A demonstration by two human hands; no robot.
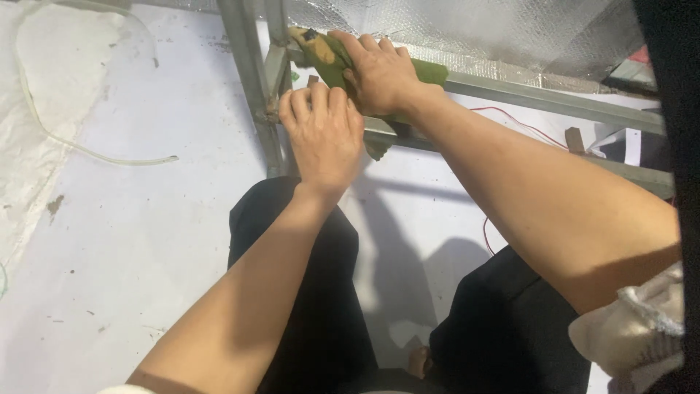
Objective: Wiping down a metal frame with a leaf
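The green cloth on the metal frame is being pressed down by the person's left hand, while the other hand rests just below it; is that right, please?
Not quite: the head view shows the right hand pressing the green cloth on the metal frame; the left hand rests just below.

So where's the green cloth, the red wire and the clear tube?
Green cloth (325, 52), head view, on the stained end left of the right hand.
Red wire (519, 124), head view, on its stretch beyond the right forearm.
Clear tube (109, 157), head view, on the part lying on the white floor.

Both hands on cloth over metal frame.
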